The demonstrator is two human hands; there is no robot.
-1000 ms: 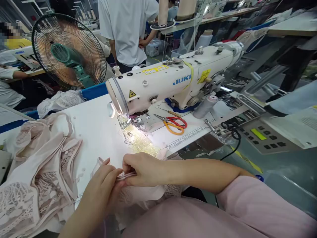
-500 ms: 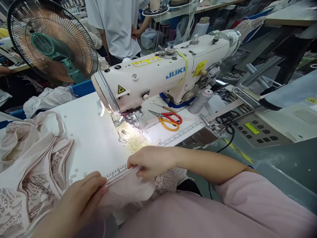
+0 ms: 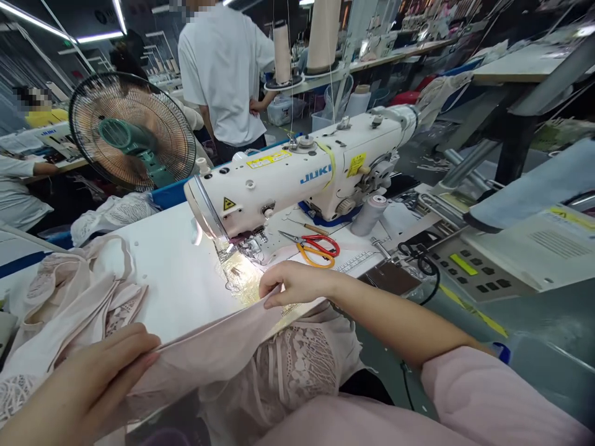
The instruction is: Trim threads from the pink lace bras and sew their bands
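Observation:
A pale pink garment with a lace panel is stretched along the front edge of the sewing table. My left hand pinches its edge at the lower left. Further right, my right hand grips the other end of that edge between thumb and fingers, just in front of the needle area. The lace part hangs down over the table edge below my right hand. Behind the fabric stands a white sewing machine, its lamp lighting the yellowish plate under the needle. Scissors with red and orange handles lie right of the needle.
More pink lace garments are piled on the table's left. A thread cone stands beside the machine. Behind are a large fan and a person in a white shirt. A control box sits at the right.
My hands have moved apart, the left toward the lower left and the right toward the needle, drawing the garment edge out longer. The view has tilted upward.

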